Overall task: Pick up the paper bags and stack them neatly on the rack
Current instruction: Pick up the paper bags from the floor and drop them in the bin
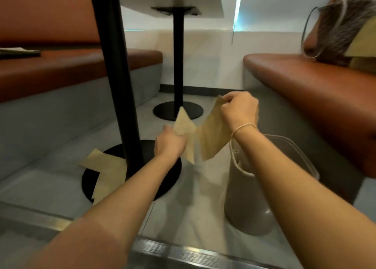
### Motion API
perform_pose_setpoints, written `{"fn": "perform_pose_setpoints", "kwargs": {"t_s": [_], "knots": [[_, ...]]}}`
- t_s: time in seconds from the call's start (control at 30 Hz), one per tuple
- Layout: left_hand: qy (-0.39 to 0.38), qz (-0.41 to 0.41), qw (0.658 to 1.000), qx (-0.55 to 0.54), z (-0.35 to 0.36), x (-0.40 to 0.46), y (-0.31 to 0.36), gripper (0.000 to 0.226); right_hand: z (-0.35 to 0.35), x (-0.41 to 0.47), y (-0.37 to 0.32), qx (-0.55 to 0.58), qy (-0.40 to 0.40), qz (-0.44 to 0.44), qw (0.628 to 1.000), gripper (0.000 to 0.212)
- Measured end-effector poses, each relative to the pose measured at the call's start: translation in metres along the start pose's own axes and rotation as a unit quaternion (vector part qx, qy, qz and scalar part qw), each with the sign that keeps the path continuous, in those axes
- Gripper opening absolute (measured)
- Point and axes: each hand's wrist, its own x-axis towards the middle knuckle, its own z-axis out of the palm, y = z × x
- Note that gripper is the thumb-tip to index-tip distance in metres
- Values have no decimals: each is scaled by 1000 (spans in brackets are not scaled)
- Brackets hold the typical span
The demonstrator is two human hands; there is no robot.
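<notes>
My left hand [169, 143] grips a flat brown paper bag [186, 130] by its middle, above the floor. To its right, my right hand [239, 108] pinches the top corner of a second brown paper bag [211, 138] that hangs down beside the first. Two more paper bags [105, 173] lie flat on the floor, partly on the round black base [162, 179] of the near table post. No rack is in view.
A black table post [116, 75] rises just left of my hands, with a second post [178, 65] farther back. Orange benches [315, 97] run along both sides. A grey bin [264, 187] stands under my right forearm. A grey handbag [341, 28] sits on the right bench.
</notes>
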Motion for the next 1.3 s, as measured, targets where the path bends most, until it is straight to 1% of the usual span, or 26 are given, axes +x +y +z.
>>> {"fn": "perform_pose_setpoints", "kwargs": {"t_s": [0.07,0.1,0.17,0.23,0.3,0.37,0.47,0.53,0.6,0.67,0.7,0.73,0.8,0.87,0.9,1.0,1.1,1.2,1.3], "knots": [[-3,29,999,-39,2,-4,30,18,-26,12,2,-9,46,8,999,29],[-4,42,998,-53,4,-5,44,16,-37,17,4,-18,64,10,998,28],[-6,59,995,-79,8,-9,67,24,-52,28,13,-43,87,22,995,27],[-10,67,993,-95,13,-15,86,33,-60,35,23,-67,93,46,992,27],[-21,69,993,-99,21,-23,98,33,-61,38,36,-90,94,58,990,27],[-38,75,993,-86,32,-29,104,17,-59,36,48,-121,84,61,987,28],[-73,94,992,-49,49,-39,107,10,-54,30,62,-126,55,69,988,31],[-107,98,989,-36,58,-45,107,15,-49,24,66,-107,34,71,991,30],[-142,80,985,-57,64,-52,104,17,-41,18,67,-85,14,64,994,24],[-155,64,983,-71,67,-52,96,30,-30,11,65,-69,-15,59,996,20],[-151,63,985,-61,67,-48,89,33,-23,8,63,-62,-31,58,996,19],[-142,66,987,-44,66,-43,81,30,-14,5,61,-54,-49,57,996,20],[-122,63,990,-9,61,-30,60,17,7,-2,58,-40,-89,58,994,21],[-100,50,993,24,54,-15,31,10,30,-10,53,-32,-126,54,990,22],[-92,37,994,40,50,-6,14,10,43,-15,52,-29,-145,52,988,22],[-81,-23,992,95,37,20,-45,22,83,-31,47,-20,-195,43,980,21],[-90,-58,978,181,21,44,-112,24,127,-46,47,-21,-246,37,968,22],[-93,-92,963,234,5,60,-175,27,167,-60,50,-38,-301,31,952,26],[-93,-121,947,282,-4,72,-225,31,202,-72,56,-57,-346,30,936,23]]}}
